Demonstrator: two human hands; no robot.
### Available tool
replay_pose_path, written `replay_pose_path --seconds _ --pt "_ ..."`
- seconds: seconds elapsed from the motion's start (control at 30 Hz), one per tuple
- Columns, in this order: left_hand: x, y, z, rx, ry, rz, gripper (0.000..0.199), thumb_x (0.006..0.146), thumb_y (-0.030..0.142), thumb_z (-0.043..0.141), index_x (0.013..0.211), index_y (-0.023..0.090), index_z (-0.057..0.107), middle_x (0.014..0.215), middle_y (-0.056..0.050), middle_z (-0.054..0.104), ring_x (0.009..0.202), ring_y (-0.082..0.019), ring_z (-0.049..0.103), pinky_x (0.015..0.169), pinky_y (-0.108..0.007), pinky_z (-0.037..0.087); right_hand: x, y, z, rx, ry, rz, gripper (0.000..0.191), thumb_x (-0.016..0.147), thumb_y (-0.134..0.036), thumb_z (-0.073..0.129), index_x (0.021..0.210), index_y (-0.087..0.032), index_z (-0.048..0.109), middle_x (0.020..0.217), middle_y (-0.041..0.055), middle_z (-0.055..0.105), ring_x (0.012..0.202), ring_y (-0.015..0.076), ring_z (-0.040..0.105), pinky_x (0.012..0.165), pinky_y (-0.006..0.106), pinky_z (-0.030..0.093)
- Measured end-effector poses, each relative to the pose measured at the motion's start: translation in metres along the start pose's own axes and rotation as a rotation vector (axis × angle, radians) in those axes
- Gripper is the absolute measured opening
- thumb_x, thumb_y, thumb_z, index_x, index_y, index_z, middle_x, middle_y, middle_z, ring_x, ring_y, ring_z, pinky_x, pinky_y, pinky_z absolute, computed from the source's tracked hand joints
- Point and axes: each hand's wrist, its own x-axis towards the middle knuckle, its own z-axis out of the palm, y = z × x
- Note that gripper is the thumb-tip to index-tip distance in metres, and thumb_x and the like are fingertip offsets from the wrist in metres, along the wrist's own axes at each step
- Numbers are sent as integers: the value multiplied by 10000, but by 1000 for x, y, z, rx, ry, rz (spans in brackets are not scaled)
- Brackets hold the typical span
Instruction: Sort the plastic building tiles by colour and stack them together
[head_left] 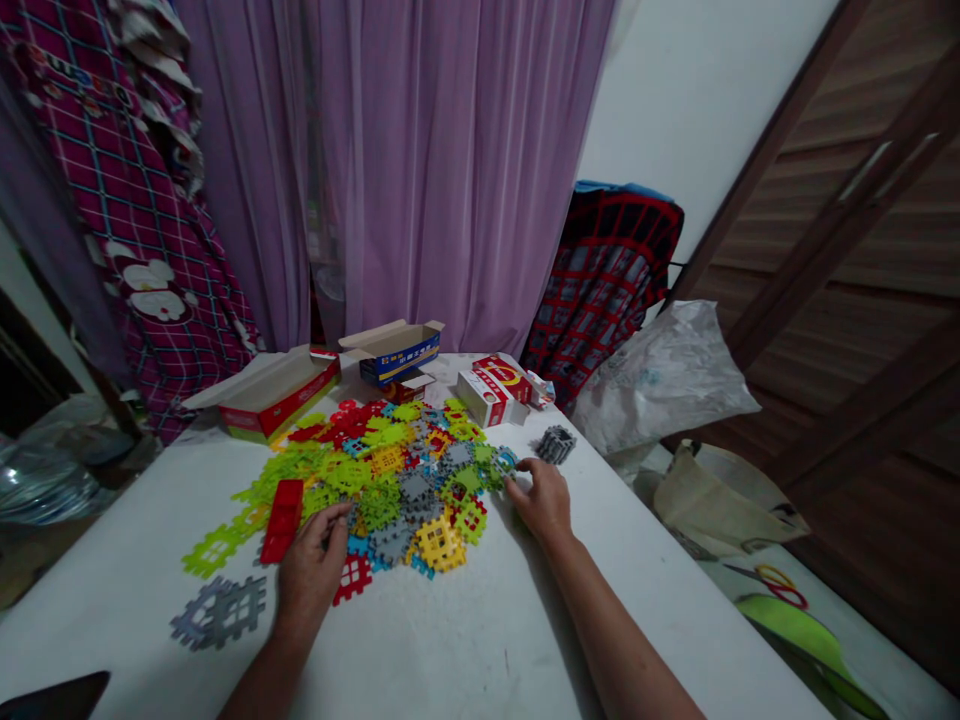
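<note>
A heap of interlocking plastic building tiles (386, 460) in green, grey, yellow, red and blue lies loose on the white table (465, 650). My left hand (315, 565) rests at the heap's near left side, fingers curled; what lies under its fingertips is hidden. Just beyond it is a red tray-like plastic piece (283, 520). At the right edge of the heap my right hand (544, 500) has thumb and forefinger apart, close to a blue tile (505, 460). Two grey tiles (221, 610) lie to the left of my left hand.
A stack of grey tiles (555, 444) stands right of the heap. Behind are an open red-and-green box (281, 400), an open blue box (401, 355) and a red-and-white box (491, 390). A dark flat object (60, 697) lies at the near left corner. Scissors (784, 588) are beyond the right edge.
</note>
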Motion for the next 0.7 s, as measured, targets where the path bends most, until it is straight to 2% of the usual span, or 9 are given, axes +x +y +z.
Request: replay_pose_path --seconds 0.1,0.23,0.37,0.43,0.5,0.6,0.7 --pt "1 -2 0 -1 -1 -7 341 792 474 485 904 248 716 934 -22 765 733 -184 687 698 -274 560 -15 34 -15 -53 40 37 229 814 -374 573 939 -197 647 968 82 682 964 243 581 845 346 412" --pt "2 -2 -1 6 -17 -16 355 784 493 489 898 249 719 930 -28 762 720 -188 683 688 -279 560 -30 82 -35 -49 -35 23 164 797 -303 566 900 -222 664 989 61 702 963 229 597 853 337 446" --pt "2 1 -2 17 -12 -12 356 777 492 490 898 250 721 930 -28 761 718 -190 679 676 -278 559 -35 109 -46 -87 -41 66 249 766 -154 511 908 -238 698 1094 49 707 1036 213 606 886 326 458" --pt "2 1 -2 30 -7 -9 350 771 490 496 898 256 723 925 -21 763 707 -186 676 667 -272 555 -38 107 -47 -148 -8 150 250 789 -162 501 911 -231 708 1089 62 704 1019 213 614 864 322 461" --pt "2 2 -2 50 1 -11 349 767 495 499 894 264 728 922 -14 765 707 -184 678 655 -267 550 -42 96 -46 -215 -8 247 210 847 -272 516 912 -222 709 1019 80 705 954 222 623 813 325 460" --pt "2 2 -2 84 13 -28 350 764 501 503 891 271 735 913 -11 767 724 -188 687 617 -256 537 -47 71 -43 -319 -46 327 361 862 -509 546 943 -195 705 967 117 690 921 257 616 769 350 443" --pt "2 1 -3 78 1 -26 354 761 504 507 900 273 735 926 -11 768 744 -191 693 600 -250 530 -44 50 -40 -396 -87 362 499 827 -601 570 997 -148 694 1014 163 667 975 306 600 776 389 429"
